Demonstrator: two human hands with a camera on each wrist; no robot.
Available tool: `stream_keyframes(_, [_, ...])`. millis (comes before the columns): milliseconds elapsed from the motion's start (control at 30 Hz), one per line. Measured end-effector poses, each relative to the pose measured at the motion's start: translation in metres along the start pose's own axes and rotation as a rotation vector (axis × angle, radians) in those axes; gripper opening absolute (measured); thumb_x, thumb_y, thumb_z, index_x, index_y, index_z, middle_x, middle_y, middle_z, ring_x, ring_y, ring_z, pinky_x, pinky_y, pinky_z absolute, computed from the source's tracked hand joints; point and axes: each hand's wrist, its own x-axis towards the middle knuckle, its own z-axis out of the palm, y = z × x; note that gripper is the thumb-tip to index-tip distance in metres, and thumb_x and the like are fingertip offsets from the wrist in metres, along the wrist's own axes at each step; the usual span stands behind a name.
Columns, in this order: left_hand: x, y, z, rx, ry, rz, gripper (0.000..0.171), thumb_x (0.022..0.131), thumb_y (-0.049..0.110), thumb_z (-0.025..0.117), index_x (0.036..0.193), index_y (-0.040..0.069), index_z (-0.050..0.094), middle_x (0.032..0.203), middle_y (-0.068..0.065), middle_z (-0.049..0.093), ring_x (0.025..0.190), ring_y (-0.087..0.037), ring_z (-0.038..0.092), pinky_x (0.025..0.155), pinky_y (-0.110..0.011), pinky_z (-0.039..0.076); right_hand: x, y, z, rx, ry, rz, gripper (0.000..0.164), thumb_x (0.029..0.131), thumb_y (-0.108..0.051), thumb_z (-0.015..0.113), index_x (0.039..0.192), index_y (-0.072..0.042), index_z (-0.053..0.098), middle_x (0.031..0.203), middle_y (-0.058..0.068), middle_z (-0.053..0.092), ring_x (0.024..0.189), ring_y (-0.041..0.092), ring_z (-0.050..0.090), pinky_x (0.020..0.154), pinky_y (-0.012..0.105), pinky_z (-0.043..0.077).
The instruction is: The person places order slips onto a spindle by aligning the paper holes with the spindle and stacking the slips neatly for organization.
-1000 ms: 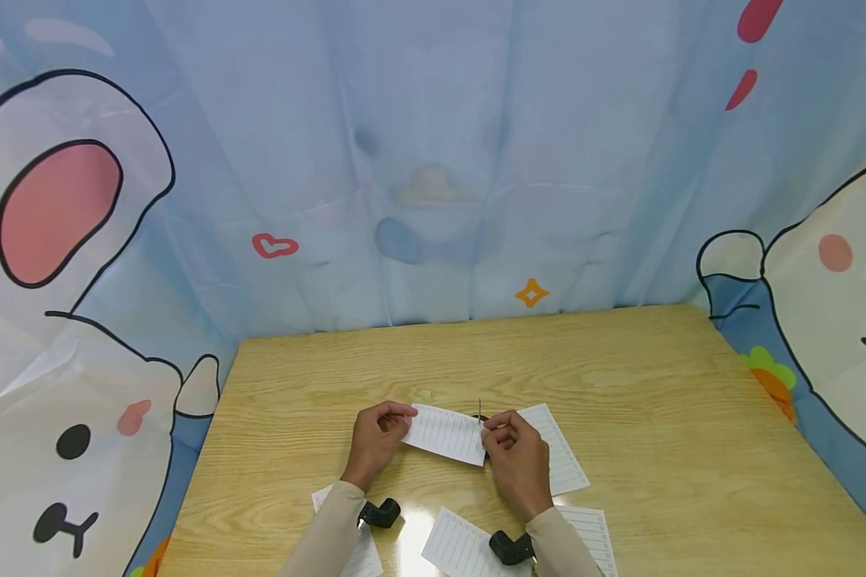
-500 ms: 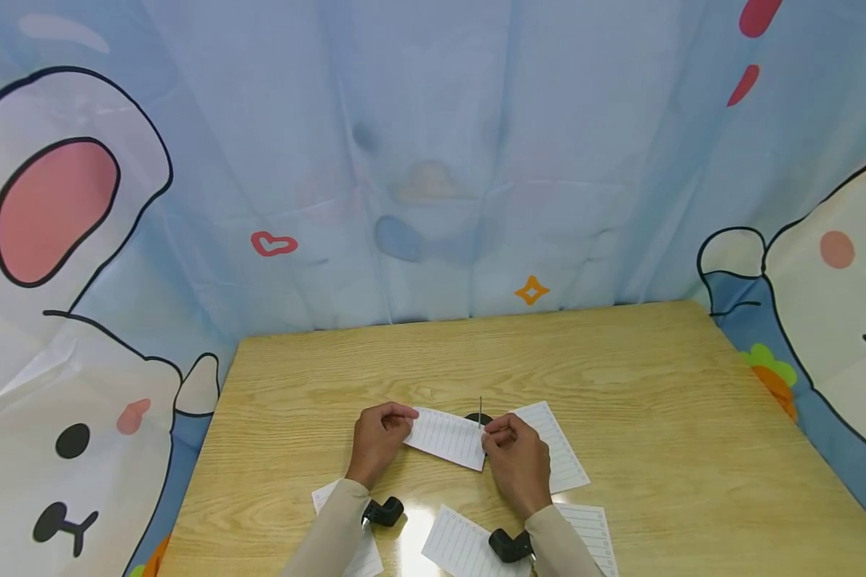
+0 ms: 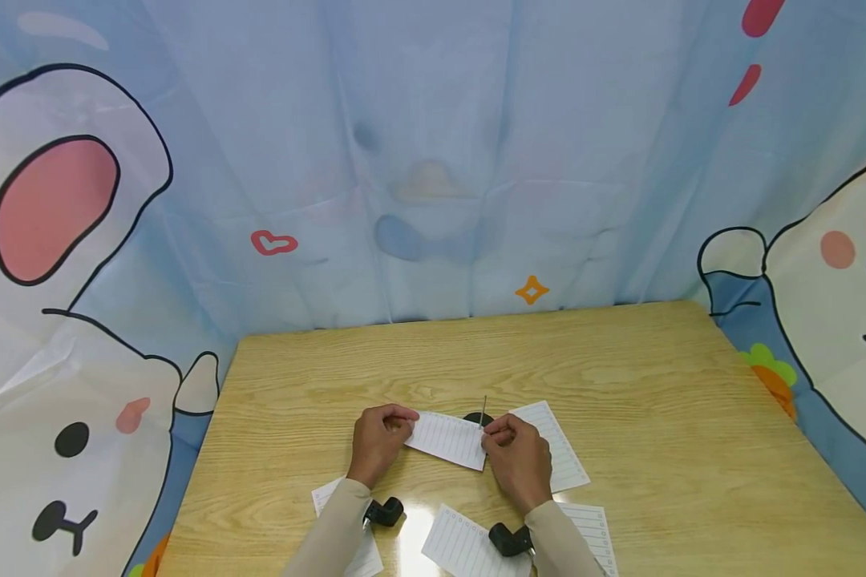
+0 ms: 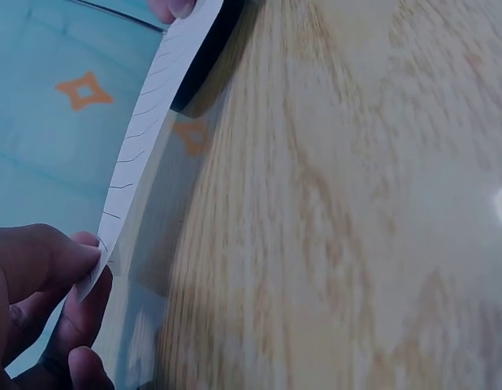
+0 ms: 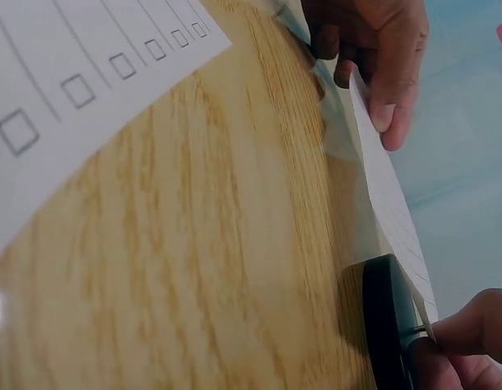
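Note:
Between both hands a white ruled paper slip (image 3: 443,440) is held over the table. My left hand (image 3: 377,445) pinches its left end between thumb and fingers. The right end is pinched by my right hand (image 3: 521,465), right beside the thin metal rod of a paper spike. That spike's round black base (image 3: 476,417) sits partly hidden behind the slip. In the left wrist view the rod (image 4: 113,15) sticks out past the slip's far side. Seen from the right wrist, a short length of rod shows between the base (image 5: 387,325) and the slip, at my fingertips.
Several more ruled slips lie on the wooden table (image 3: 317,377): one at back right (image 3: 559,453), one at front middle (image 3: 458,538), one under the left forearm (image 3: 364,554), another by the right sleeve (image 3: 593,533). A printed blue curtain (image 3: 433,104) hangs behind the table.
The slip has come down slightly along the rod, and more of the black base shows behind it. The rod leans a little to the right now. Both hands keep their pinch.

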Motion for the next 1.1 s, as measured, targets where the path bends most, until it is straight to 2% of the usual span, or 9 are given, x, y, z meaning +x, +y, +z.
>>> stream_keyframes(367, [0.000,0.001,-0.002,0.084,-0.004,0.023,0.015,0.087,0.004,0.075,0.090,0.016,0.084,0.081,0.003,0.077,0.069,-0.005,0.060,0.063,-0.021,0.043,-0.001,0.002,-0.003,0.011,-0.022,-0.005,0.004,0.084,-0.019,0.084,0.086,-0.017,0.081,0.070,-0.006,0.072,0.069,0.010,0.062,0.064,0.030,0.042])
stream_keyframes(600, [0.001,0.000,-0.003,0.190,-0.004,0.039,0.012,0.087,0.009,0.080,0.090,0.020,0.084,0.077,0.009,0.074,0.066,-0.003,0.054,0.062,-0.022,0.039,0.002,0.004,-0.002,-0.031,-0.014,-0.003,0.005,0.083,-0.021,0.087,0.083,-0.022,0.082,0.068,-0.008,0.071,0.066,0.010,0.062,0.062,0.030,0.041])
stream_keyframes(867, [-0.001,0.000,-0.001,0.275,0.016,0.103,0.012,0.086,0.008,0.083,0.088,0.020,0.085,0.078,0.007,0.072,0.074,-0.009,0.059,0.066,-0.025,0.041,0.002,0.010,-0.005,-0.045,-0.048,-0.037,0.005,0.085,-0.026,0.089,0.087,-0.026,0.084,0.069,-0.008,0.070,0.066,0.011,0.060,0.063,0.030,0.041])
stream_keyframes(967, [-0.002,0.001,-0.001,0.293,0.023,0.116,0.012,0.085,0.007,0.085,0.088,0.019,0.084,0.080,0.006,0.070,0.078,-0.012,0.061,0.069,-0.026,0.041,0.001,0.012,-0.006,-0.032,-0.062,-0.050,0.005,0.086,-0.025,0.088,0.089,-0.026,0.084,0.071,-0.008,0.070,0.069,0.011,0.060,0.066,0.029,0.040])
stream_keyframes(1100, [-0.006,0.000,-0.002,0.264,0.020,0.137,0.013,0.084,0.006,0.085,0.092,0.016,0.084,0.082,0.004,0.070,0.080,-0.015,0.061,0.071,-0.027,0.042,-0.002,0.016,-0.007,-0.004,-0.060,-0.069,0.008,0.086,-0.026,0.088,0.092,-0.026,0.084,0.072,-0.009,0.071,0.074,0.010,0.061,0.069,0.028,0.041])
